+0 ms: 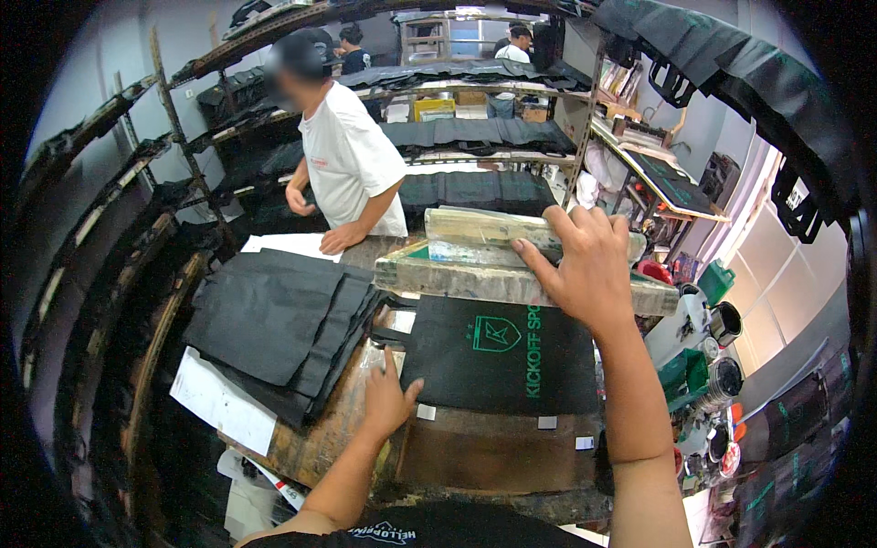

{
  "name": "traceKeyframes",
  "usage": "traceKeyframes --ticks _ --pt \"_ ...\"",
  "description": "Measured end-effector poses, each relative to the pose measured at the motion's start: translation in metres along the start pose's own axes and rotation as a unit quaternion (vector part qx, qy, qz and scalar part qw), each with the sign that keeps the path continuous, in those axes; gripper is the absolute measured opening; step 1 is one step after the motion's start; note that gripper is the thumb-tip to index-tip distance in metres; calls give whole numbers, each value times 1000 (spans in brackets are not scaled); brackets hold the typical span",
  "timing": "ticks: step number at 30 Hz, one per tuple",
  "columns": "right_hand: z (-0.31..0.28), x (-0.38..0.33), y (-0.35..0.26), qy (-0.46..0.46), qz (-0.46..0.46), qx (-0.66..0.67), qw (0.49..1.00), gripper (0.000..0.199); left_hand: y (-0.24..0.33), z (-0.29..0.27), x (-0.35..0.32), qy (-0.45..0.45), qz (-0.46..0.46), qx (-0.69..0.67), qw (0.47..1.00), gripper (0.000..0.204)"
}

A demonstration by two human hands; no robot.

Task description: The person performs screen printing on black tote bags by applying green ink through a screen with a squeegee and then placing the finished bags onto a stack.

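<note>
My right hand (589, 260) is closed around a squeegee (475, 226) with a pale, worn handle. The squeegee rests across a screen-printing frame (475, 279), whose near edge is tilted up above the table. Below the frame lies a flat black fabric bag (448, 374) with a green emblem and lettering printed on it. My left hand (388, 402) is at the bag's left edge, fingers apart and holding nothing. Just beyond its fingertips is the bag's black handle (391, 336); whether they touch is unclear.
Left of the bag sits a stack of black bags (265, 315) over white paper (219, 397). A person in a white shirt (352, 155) stands across the worktable (484, 452). Racks of drying bags (475, 137) surround the table. Paint cans (726, 374) crowd the right side.
</note>
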State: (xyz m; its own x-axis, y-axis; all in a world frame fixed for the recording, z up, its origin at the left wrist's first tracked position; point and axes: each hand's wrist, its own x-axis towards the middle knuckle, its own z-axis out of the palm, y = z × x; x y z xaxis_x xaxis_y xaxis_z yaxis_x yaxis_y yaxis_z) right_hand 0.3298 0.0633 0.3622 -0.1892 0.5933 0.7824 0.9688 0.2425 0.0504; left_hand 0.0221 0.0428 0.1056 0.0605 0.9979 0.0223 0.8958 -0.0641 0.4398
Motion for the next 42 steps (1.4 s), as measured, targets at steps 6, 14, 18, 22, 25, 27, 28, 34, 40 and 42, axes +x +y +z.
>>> traceKeyframes --ticks 6,14,18,22,25,27,28,34,40,42 --pt "3 15 13 5 9 -6 1000 46 -10 40 5 -18 21 -75 997 82" --pt "6 20 17 18 -1 4 1000 48 -21 -19 64 20 70 -282 957 31" --pt "7 23 21 1 11 -2 1000 49 -16 -111 101 84 81 -365 924 26" --pt "5 21 18 1 10 4 1000 48 -66 -189 114 94 22 -362 927 29" --pt "9 19 21 17 1 -1 1000 48 -132 -229 133 101 -11 -358 928 29" --pt "7 18 22 10 2 -6 1000 49 -162 -243 148 139 -55 -363 920 31" --pt "6 19 20 9 2 -3 1000 49 -202 -253 156 125 -36 -359 924 32" --pt "10 25 16 1 6 0 1000 58 -390 -245 179 360 -150 -68 918 58" --pt "7 15 17 -28 9 -37 999 61 -331 -125 84 328 -67 25 942 80" --pt "9 18 17 -17 7 -37 999 61 -303 -126 22 186 -45 54 980 73"
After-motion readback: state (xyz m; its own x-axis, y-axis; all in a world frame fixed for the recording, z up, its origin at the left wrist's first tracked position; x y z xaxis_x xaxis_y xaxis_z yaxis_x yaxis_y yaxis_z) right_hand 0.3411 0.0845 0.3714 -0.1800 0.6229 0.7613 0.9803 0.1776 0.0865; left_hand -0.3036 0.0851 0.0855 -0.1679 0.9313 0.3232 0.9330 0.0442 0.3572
